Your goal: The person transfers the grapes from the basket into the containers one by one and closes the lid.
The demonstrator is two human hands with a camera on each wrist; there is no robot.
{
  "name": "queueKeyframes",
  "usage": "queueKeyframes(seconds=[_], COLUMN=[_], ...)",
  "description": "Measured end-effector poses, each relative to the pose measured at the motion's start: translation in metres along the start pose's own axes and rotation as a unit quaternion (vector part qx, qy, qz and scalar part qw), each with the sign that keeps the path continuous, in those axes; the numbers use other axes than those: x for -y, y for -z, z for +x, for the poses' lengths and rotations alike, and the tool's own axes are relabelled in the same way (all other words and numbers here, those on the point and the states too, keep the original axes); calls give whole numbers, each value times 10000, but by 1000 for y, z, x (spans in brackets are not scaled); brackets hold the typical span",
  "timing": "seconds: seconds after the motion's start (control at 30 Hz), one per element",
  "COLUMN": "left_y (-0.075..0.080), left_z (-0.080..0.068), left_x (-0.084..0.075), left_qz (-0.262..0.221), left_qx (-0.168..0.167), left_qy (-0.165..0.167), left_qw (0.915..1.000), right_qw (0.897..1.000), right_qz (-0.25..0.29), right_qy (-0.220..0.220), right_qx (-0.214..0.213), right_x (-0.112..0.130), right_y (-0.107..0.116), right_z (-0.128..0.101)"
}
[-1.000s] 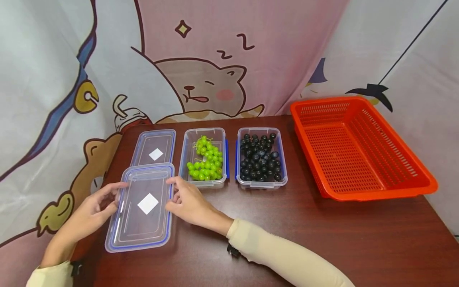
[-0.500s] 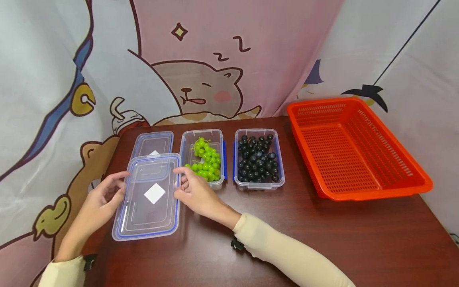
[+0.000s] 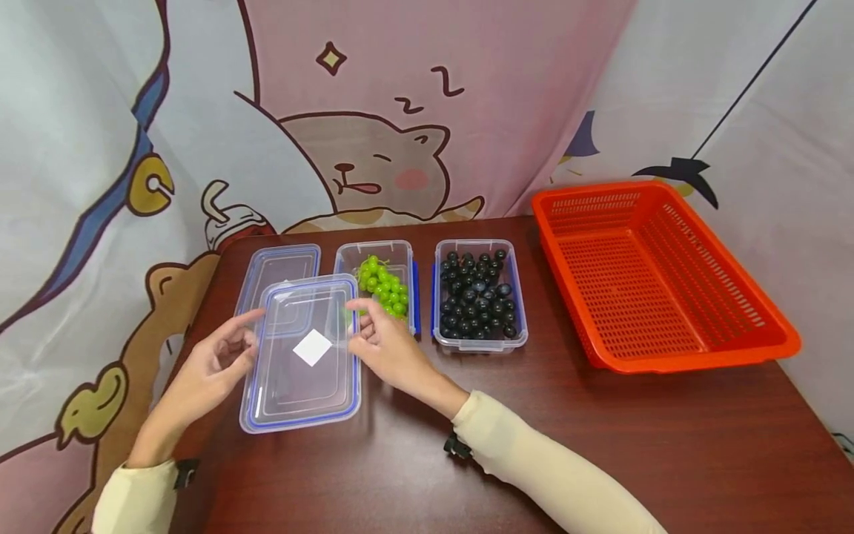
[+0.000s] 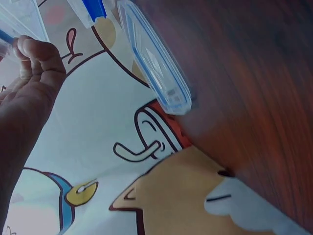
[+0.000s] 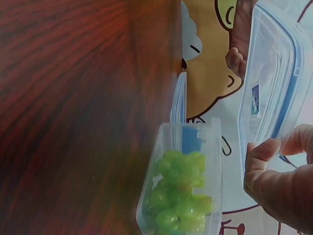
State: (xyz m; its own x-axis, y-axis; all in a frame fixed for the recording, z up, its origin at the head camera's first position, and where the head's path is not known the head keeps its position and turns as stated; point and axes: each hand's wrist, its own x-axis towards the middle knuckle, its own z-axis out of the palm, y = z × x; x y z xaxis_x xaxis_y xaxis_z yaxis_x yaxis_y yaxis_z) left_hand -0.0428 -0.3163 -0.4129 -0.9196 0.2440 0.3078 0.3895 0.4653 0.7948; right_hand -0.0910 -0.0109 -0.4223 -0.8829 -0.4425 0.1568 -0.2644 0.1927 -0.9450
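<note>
Both hands carry a clear plastic lid (image 3: 293,386) with a blue seal and a white diamond label, raised above the table. My left hand (image 3: 216,367) grips its left edge between thumb and fingers. The opposite edge is pinched by my right hand (image 3: 394,348), as the right wrist view also shows. Behind the held lid lies a second clear lid (image 3: 280,259), partly covered by it. Green grapes (image 3: 383,285) sit in an open clear container (image 3: 376,251) just beyond my right hand; its near left corner is hidden.
To the right of the green grapes stands another clear container (image 3: 480,344) with dark grapes (image 3: 477,297). A red-orange plastic basket (image 3: 667,365) sits at the table's right. A printed cartoon curtain (image 3: 507,89) hangs behind the brown table (image 3: 534,408).
Both hands have moved the lid rightward and away from me. It now overlaps part of the green grapes' container in the head view. The head view has shifted slightly.
</note>
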Motion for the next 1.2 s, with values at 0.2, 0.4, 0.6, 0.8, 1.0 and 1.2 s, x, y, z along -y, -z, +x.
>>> queueKeyframes(seconds=[0.2,0.4,0.6,0.8,1.0,1.2], left_y=[-10,-18,-28,-38,-46,-53], left_z=[11,21,34,44,54,65], left_x=[0,-5,-10,-13,-18,-21], left_qz=[-395,-342,-415,-582,-558,-491], left_qx=[120,180,229,193,264,367], left_qy=[-93,14,-14,-6,158,211], left_qw=[9991,9993,9989,9981,9980,9979], right_qw=[9997,9995,9990,9985,9974,9951], right_qz=[-150,-91,-77,-155,-303,-406], right_qy=[0,-6,1,49,40,18], right_qx=[-208,-316,-444,-518,-657,-903], right_x=[-1,-3,-4,-6,-8,-9], right_y=[12,27,42,52,61,68], right_z=[0,-1,-2,-3,-5,-8])
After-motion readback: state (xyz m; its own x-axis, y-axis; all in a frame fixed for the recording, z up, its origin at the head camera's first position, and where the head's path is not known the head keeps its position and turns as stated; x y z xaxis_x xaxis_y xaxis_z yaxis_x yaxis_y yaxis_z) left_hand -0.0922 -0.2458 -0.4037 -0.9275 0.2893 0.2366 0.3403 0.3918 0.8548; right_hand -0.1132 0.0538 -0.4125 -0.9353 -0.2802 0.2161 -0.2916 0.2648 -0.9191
